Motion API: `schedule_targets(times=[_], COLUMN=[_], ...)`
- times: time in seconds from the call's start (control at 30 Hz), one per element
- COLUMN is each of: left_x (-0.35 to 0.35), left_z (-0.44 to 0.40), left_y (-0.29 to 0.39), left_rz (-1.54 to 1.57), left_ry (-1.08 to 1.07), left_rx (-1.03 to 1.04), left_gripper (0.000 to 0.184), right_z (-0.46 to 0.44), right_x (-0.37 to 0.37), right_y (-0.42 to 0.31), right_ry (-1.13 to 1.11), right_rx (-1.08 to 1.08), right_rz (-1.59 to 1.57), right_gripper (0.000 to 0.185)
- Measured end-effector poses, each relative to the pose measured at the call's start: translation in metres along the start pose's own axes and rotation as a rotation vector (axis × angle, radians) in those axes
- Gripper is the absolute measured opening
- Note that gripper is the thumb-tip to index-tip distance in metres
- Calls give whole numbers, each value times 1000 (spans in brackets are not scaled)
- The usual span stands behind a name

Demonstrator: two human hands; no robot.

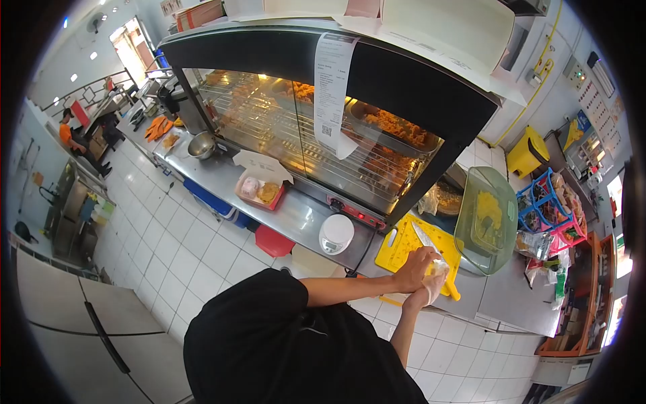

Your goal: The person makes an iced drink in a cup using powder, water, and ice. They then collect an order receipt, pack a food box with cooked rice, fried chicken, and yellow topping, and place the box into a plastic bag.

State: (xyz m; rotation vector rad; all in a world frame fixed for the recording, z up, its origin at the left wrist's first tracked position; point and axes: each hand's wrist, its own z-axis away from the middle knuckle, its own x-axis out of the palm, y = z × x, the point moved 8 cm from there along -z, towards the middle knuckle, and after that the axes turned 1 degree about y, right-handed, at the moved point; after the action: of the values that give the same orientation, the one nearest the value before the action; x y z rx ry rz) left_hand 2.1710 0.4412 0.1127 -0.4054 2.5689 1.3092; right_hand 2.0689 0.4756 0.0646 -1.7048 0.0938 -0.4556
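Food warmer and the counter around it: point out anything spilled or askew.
Crumbs litter the yellow cutting board, so it looks messy. The receipt hanging down the food warmer curls at its lower end instead of lying flat.

The person wears a loose black short-sleeved top (269,350) with a thin, pale, curved mark (313,330) on it.

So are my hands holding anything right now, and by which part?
The left hand and right hand seem to hold a pale, film-like thing; which part is in their grip cannot be told.
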Motion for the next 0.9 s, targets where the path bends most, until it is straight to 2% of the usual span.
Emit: schedule_targets(times=[0.03, 0.07, 0.17, 0.2, 0.27, 0.33, 0.4, 0.47, 0.57, 0.6, 0.7, 0.77, 0.8, 0.87, 0.9], left_x=[1, 0, 8, 7, 7, 22, 29, 29, 25, 21, 7, 0, -2, -17, -19], left_z=[-9, -17, -34, -34, -24, -1, 6, -3, -28, -41, -77, -90, -94, -93, -87], left_y=[3, 5, -2, -5, -18, -40, -54, -63, -71, -74, -75, -83, -87, -75, -68], left_rz=[-8, -18, -182, -180, -180, -64, -21, -51, -48, -19, -41, 5, 43, -7, -27], left_ry=[-10, -21, -156, -137, -101, -184, -195, -130, -2, 64, 225, 276, 176, 166, 147], left_rx=[18, 37, 1, -24, -71, -142, -199, -241, -255, -230, -152, -185, -293, -249, -226], left_gripper=[64, 63, 60, 61, 62, 63, 62, 60, 56, 54, 49, 48, 54, 57, 59], right_z=[-3, -5, -3, -5, -5, -13, -33, -36, -22, -21, -1, -9, -12, -21, -34], right_x=[2, 1, -6, -10, -6, -13, -20, -13, 18, 26, 55, 45, 44, 41, 44], right_y=[5, 12, 23, 28, 24, 43, 62, 52, 32, 21, -4, 11, 9, 4, 5], right_ry=[-38, 10, -1, -38, -84, -77, -141, -138, -227, -162, -228, -177, -138, -122, -146], right_rx=[81, 153, 30, -14, 34, 128, 162, -13, -129, -273, -140, -304, -345, -374, -322], right_rz=[-223, -288, 256, 245, 143, -61, 55, 260, 610, 684, 649, 639, 597, 572, 415], right_gripper=[60, 59, 61, 64, 63, 59, 57, 57, 57, 57, 56, 58, 58, 58, 59])
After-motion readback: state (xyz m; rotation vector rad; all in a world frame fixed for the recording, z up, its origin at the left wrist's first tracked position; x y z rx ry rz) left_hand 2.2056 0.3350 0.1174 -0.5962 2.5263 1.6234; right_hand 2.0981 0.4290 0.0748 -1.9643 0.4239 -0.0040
